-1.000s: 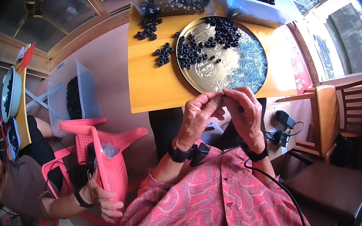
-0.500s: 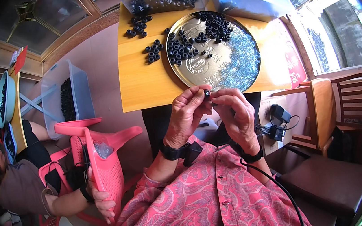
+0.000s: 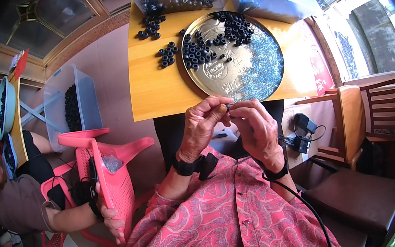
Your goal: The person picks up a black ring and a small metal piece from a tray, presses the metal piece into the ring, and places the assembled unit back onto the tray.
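Just in front of the table's near edge, my left hand point(image 3: 202, 125) pinches a small black ring-shaped part point(image 3: 228, 106) between thumb and forefinger. My right hand point(image 3: 259, 128) meets it from the other side, its thumb and fingertips closed against the part; anything tiny between them is hidden. Beyond my hands lies a round gold metal tray point(image 3: 231, 77). Several black ring-shaped parts point(image 3: 194, 55) cover its far and left portion. Small shiny bluish pieces point(image 3: 262, 68) are spread over its right side.
Loose black parts point(image 3: 168, 55) lie left of the tray on the wooden table point(image 3: 152, 94). Two clear bins point(image 3: 272, 5) of them stand behind. At left, a person's hand point(image 3: 112, 218) rests on a pink plastic chair point(image 3: 117, 192). A wooden chair point(image 3: 353, 124) stands right.
My fingers have closed more tightly around the black part, and my right fingertips have shifted slightly left over it. The tray and loose parts stay put.
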Demonstrator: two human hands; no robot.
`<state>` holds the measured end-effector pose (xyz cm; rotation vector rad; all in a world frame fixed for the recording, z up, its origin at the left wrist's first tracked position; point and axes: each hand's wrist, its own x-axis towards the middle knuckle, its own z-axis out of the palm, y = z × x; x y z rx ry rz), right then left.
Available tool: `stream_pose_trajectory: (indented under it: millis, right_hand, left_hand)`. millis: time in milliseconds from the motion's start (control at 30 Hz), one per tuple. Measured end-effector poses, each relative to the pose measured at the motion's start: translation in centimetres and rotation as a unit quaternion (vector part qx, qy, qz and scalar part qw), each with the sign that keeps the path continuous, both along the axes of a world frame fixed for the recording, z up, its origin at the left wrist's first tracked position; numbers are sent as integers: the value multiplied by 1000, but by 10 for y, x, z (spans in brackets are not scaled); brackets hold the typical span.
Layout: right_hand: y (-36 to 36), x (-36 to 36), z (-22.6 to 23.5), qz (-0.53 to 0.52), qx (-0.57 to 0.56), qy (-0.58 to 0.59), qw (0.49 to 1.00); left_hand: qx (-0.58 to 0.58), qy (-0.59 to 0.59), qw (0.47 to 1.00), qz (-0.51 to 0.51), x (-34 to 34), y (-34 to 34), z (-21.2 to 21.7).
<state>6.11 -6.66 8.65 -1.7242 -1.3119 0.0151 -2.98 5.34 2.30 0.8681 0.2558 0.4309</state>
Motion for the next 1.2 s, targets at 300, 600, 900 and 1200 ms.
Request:
stream_pose_trajectory:
  millis: [300,600,900,1200]
  right_hand:
    - [-6,-3,-18,14,62,373,926]
    - [-7,3,-31,-28,140,531,835]
    - [-12,8,-38,-40,134,591,794]
    - [-12,7,-44,-40,142,582,800]
  left_hand:
    - [-131,-30,991,-20,2,-3,1]
    - [-191,-37,980,-42,3,-3,-1]
    - [-178,-11,984,-19,6,-6,5]
    - [-46,52,997,23,5,-10,12]
